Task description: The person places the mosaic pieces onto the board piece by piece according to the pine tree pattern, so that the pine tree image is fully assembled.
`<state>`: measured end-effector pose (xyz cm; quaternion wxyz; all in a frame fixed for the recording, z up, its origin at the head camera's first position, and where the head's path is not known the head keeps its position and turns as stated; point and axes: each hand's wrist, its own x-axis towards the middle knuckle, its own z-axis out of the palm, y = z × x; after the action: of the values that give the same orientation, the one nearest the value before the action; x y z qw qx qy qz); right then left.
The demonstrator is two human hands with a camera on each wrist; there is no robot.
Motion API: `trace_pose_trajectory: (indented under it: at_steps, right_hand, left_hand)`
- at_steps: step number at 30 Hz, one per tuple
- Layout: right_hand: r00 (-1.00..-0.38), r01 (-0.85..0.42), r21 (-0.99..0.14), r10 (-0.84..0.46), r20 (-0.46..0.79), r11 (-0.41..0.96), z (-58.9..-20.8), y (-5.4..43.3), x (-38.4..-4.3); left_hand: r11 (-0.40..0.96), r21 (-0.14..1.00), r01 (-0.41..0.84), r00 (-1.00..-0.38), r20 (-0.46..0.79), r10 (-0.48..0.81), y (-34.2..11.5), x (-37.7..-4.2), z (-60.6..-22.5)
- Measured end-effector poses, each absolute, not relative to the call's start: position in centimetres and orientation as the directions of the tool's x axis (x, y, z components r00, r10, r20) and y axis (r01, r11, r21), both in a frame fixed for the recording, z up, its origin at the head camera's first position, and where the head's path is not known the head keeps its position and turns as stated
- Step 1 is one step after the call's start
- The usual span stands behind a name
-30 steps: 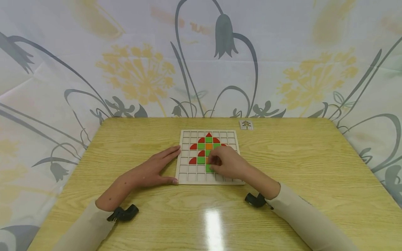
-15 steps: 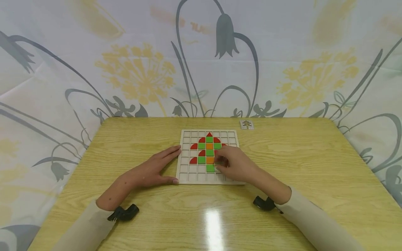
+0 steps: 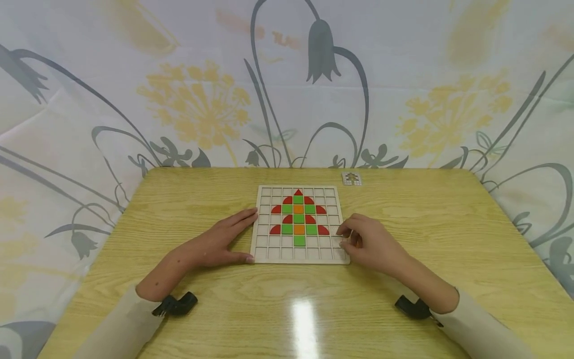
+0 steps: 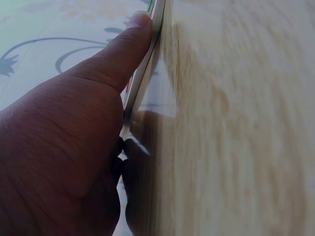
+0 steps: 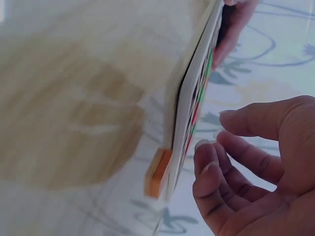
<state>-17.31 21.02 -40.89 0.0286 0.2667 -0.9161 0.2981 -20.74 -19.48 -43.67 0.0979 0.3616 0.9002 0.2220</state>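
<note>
A pale gridded board (image 3: 268,253) lies mid-table, carrying red, green and orange pieces in a tree shape. At the top is a red triangle (image 3: 298,192); a green square (image 3: 299,241) forms the lowest piece. My left hand (image 3: 221,239) rests at the board's left side, fingers straight, its thumb at the near corner. Over the right edge hovers my right hand (image 3: 374,244), fingers loosely bent. In the right wrist view a gap shows between its thumb and fingertips, with nothing held. An orange block (image 5: 158,174) stands beside the board's edge there, mostly hidden under the hand in the head view.
A small card (image 3: 352,178) with a printed tree pattern lies near the table's back edge, right of the board. Behind the wooden table (image 3: 202,319) hangs a flower-print cloth (image 3: 287,99). Black wrist mounts (image 3: 179,304) stick out from both sleeves.
My right hand has moved right, from over the lower middle of the board to its right edge, uncovering the orange, green and red pieces beneath. My left hand has stayed put.
</note>
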Motion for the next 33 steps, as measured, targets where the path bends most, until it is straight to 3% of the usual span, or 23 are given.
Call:
trace_pose_trajectory:
  at_steps: [12, 33]
  right_hand:
    - [-0.891, -0.448, -0.508, -0.411, 0.192, 0.736, -41.3, 24.6, -16.0]
    - [-0.909, -0.361, -0.554, -0.415, 0.031, 0.750, -41.3, 25.3, -16.4]
  left_hand:
    - [0.634, 0.467, 0.616, -0.715, -0.005, 0.699, -19.5, -20.6, -43.6]
    - [0.635, 0.486, 0.601, -0.720, -0.016, 0.694, -19.4, -20.6, -43.5]
